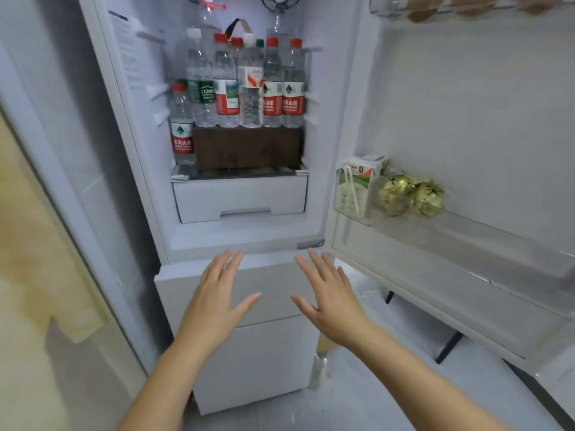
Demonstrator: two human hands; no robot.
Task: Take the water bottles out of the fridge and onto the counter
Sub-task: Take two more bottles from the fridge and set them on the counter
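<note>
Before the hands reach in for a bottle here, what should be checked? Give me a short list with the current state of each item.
1. Fridge door open: ok.
2. Left hand empty, fingers straight: ok.
3. Right hand empty, fingers straight: ok.
4. Water bottles upright and capped on the brown box, one lower bottle beside it: ok.
5. Nothing standing in front of the bottles: ok.
6. Counter space for set-down: cannot tell, not in view.

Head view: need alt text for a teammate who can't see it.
An open left hand and right hand hover empty before an open fridge. Water bottles stand inside, most on a brown box, one beside it. The door shelf holds a carton and two gold-wrapped balls.
</note>
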